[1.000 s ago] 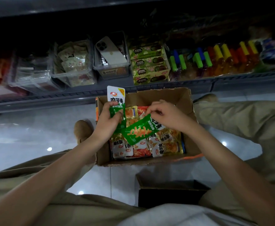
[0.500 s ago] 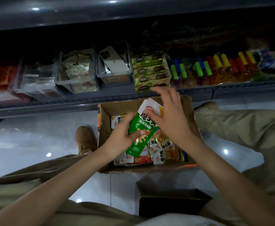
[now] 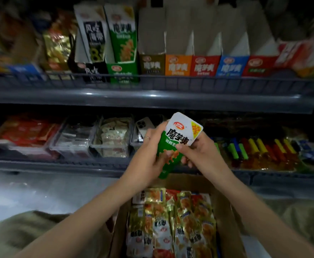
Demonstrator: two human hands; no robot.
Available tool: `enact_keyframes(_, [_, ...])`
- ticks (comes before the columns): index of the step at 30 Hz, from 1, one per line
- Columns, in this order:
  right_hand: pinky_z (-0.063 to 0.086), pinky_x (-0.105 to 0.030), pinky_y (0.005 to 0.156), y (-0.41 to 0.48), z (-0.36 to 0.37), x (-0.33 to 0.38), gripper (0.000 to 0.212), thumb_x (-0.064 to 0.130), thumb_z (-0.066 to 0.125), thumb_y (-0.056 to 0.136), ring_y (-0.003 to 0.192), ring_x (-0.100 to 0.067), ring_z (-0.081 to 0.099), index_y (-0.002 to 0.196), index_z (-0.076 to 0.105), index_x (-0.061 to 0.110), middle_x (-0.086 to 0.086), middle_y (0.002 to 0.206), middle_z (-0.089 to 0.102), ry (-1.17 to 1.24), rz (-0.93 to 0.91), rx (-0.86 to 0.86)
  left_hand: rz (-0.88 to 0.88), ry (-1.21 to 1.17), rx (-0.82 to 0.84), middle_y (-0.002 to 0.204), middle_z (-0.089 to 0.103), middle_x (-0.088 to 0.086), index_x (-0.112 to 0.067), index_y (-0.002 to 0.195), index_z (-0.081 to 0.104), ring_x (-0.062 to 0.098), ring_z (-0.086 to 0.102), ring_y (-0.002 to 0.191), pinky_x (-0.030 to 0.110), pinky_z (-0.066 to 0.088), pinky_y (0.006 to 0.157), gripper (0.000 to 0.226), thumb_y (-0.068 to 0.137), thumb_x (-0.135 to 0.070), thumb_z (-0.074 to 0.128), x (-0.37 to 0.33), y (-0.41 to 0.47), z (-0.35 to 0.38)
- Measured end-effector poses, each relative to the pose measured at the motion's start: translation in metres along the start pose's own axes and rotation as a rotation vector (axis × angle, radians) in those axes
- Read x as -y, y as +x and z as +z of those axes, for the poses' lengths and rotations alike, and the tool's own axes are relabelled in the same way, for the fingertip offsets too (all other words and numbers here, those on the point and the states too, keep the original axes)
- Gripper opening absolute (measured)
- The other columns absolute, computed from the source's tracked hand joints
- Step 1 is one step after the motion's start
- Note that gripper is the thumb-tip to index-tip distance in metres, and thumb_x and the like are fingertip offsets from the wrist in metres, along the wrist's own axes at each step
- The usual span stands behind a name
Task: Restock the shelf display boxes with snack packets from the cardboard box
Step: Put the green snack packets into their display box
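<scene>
Left hand [image 3: 148, 157] and right hand [image 3: 199, 155] both gripping green snack packet [image 3: 173, 144], above cardboard box [image 3: 225, 211]

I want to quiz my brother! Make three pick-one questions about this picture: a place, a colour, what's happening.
1. Where is the phone? A floor; B clear bin, lower shelf; C top shelf.
2. Which colour is the display box between the orange box and blue box? A green; B black; C red.
3. The green packet is: A held in both hands; B on the floor; C in a display box.
1 B, it shows in that bin; 2 C, red box there; 3 A, left hand and right hand grip it above the cardboard box.
</scene>
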State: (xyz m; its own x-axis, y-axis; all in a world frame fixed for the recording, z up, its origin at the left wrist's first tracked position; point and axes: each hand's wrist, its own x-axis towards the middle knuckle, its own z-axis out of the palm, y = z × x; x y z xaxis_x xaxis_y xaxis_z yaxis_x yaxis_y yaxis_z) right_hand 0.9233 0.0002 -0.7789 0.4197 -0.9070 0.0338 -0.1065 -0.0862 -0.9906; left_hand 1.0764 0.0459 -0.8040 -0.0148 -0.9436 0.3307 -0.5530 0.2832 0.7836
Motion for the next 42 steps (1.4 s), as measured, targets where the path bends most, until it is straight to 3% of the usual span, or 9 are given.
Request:
enact_keyframes(4, [0.045, -0.017, 0.046, 0.025, -0.005, 0.041, 0.033, 0.003, 0.062, 0.087, 0.052, -0.003, 0.058, 0.098, 0.049, 0.031, 0.003, 0.080, 0.065, -0.022, -0.150, -0.030, 0.129, 0.137, -0.081, 0.121, 0.031, -0.013, -0.046, 0.141, 0.010, 0.005, 0.047, 0.099, 0.042, 0.050, 0.080, 0.067, 0.092, -0.029, 0.052, -0.018, 0.036, -0.026])
enact_keyframes(7, [0.045, -0.015, 0.047, 0.043, -0.008, 0.065, 0.033, 0.001, 0.062, 0.086, 0.055, -0.003, 0.059, 0.098, 0.051, 0.029, 0.004, 0.083, 0.067, -0.038, -0.273, -0.052, 0.261, 0.358, -0.208, 0.123, 0.028, -0.009, -0.040, 0.145, 0.007, 0.014, 0.050, 0.094, 0.041, 0.054, 0.068, 0.069, 0.091, -0.042, 0.049, -0.024, 0.061, -0.046])
enact_keyframes(11, [0.049, -0.016, 0.054, 0.069, -0.001, 0.091, 0.031, 0.001, 0.062, 0.085, 0.067, -0.002, 0.064, 0.094, 0.053, 0.029, 0.015, 0.079, 0.068, 0.011, -0.418, -0.065, 0.273, 0.428, -0.441, 0.131, 0.027, -0.005, -0.029, 0.145, 0.018, 0.024, 0.041, 0.119, 0.047, 0.045, 0.097, 0.070, 0.086, -0.049, 0.050, -0.011, 0.089, -0.073])
enact_keyframes(14, [0.051, -0.013, 0.063, 0.094, 0.013, 0.112, 0.034, -0.002, 0.061, 0.085, 0.081, 0.001, 0.065, 0.097, 0.053, 0.028, 0.020, 0.086, 0.068, 0.093, -0.547, -0.080, 0.168, 0.433, -0.616, 0.135, 0.026, -0.005, -0.025, 0.141, 0.025, 0.025, 0.030, 0.128, 0.053, 0.033, 0.106, 0.061, 0.087, -0.047, 0.045, 0.004, 0.105, -0.088])
enact_keyframes(19, [0.050, -0.019, 0.081, 0.139, 0.042, 0.130, 0.033, -0.004, 0.058, 0.087, 0.094, -0.002, 0.064, 0.100, 0.053, 0.026, 0.017, 0.090, 0.068, 0.203, -0.674, -0.069, 0.063, 0.549, -0.787, 0.139, 0.036, 0.016, -0.008, 0.140, 0.027, 0.022, 0.027, 0.131, 0.044, 0.015, 0.111, 0.063, 0.094, -0.050, 0.034, 0.019, 0.123, -0.109])
enact_keyframes(24, [0.049, -0.018, 0.077, 0.167, 0.053, 0.127, 0.027, 0.001, 0.058, 0.089, 0.089, -0.003, 0.063, 0.100, 0.052, 0.024, 0.018, 0.088, 0.067, 0.205, -0.699, -0.032, -0.022, 0.676, -0.807, 0.145, 0.028, 0.022, -0.003, 0.146, 0.012, 0.025, 0.020, 0.134, 0.032, 0.000, 0.112, 0.074, 0.093, -0.049, 0.036, 0.032, 0.133, -0.112])
enact_keyframes(34, [0.044, -0.010, 0.055, 0.222, 0.045, 0.126, 0.028, 0.003, 0.055, 0.091, 0.065, 0.007, 0.058, 0.097, 0.049, 0.030, 0.009, 0.083, 0.061, 0.120, -0.597, 0.035, 0.040, 0.813, -0.816, 0.129, 0.042, 0.011, -0.015, 0.109, 0.040, 0.019, 0.037, 0.123, 0.050, 0.021, 0.105, 0.035, 0.090, -0.044, 0.043, 0.050, 0.141, -0.115])
enact_keyframes(39, [0.055, -0.036, 0.063, 0.234, 0.041, 0.120, 0.021, 0.029, 0.055, 0.091, 0.074, -0.012, 0.063, 0.111, 0.050, 0.029, 0.007, 0.085, 0.063, -0.391, -0.777, -0.068, 0.125, 0.857, -0.787, 0.134, 0.038, 0.006, -0.016, 0.102, 0.042, 0.016, 0.038, 0.126, 0.045, 0.016, 0.106, 0.026, 0.088, -0.038, 0.046, 0.054, 0.141, -0.121])
enact_keyframes(42, [0.048, -0.032, 0.052, 0.240, 0.046, 0.115, 0.041, 0.033, 0.053, 0.093, 0.062, -0.013, 0.055, 0.129, 0.046, 0.018, 0.001, 0.084, 0.065, -0.765, -0.868, -0.071, 0.182, 0.922, -0.676, 0.128, 0.055, 0.006, -0.014, 0.094, 0.055, 0.016, 0.043, 0.127, 0.040, 0.016, 0.107, 0.019, 0.090, -0.029, 0.044, 0.056, 0.140, -0.123])
